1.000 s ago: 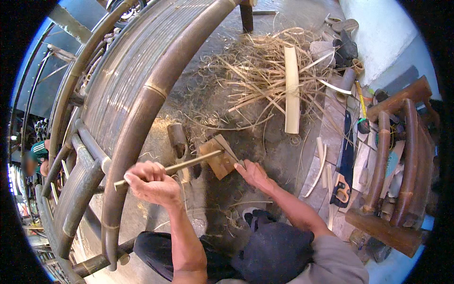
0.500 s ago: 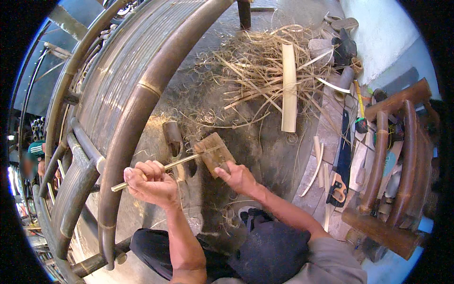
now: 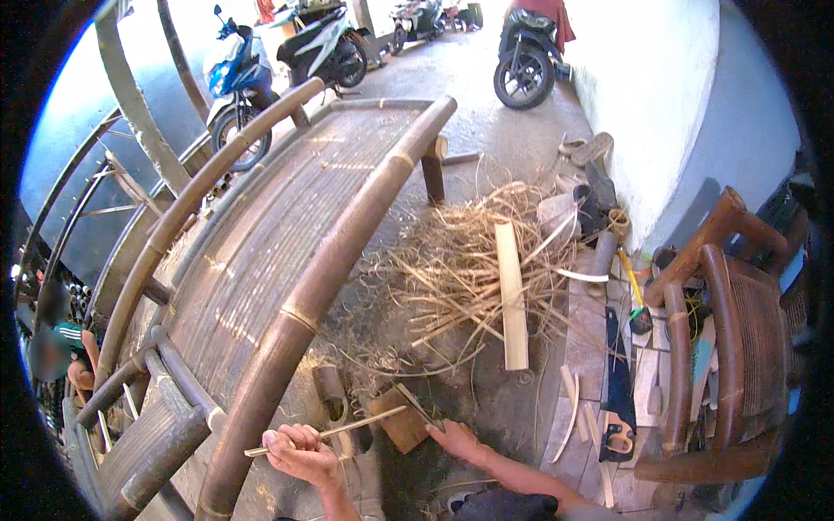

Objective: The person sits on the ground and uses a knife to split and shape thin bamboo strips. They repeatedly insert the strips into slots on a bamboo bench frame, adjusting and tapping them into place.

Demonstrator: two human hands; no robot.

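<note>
Bright daylight, soft shadows, sharp centre, fisheye-bent dark rim

Brown wooden block (image 3: 401,423), pale bamboo strip (image 3: 326,431), blue motorbike (image 3: 233,82).

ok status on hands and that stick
Left hand gripping thin bamboo strip. Right hand holding blade at wooden block. Nothing blocking.

Bamboo furniture workshop (image 3: 287,260): shavings (image 3: 452,269), saw (image 3: 618,395)
</note>
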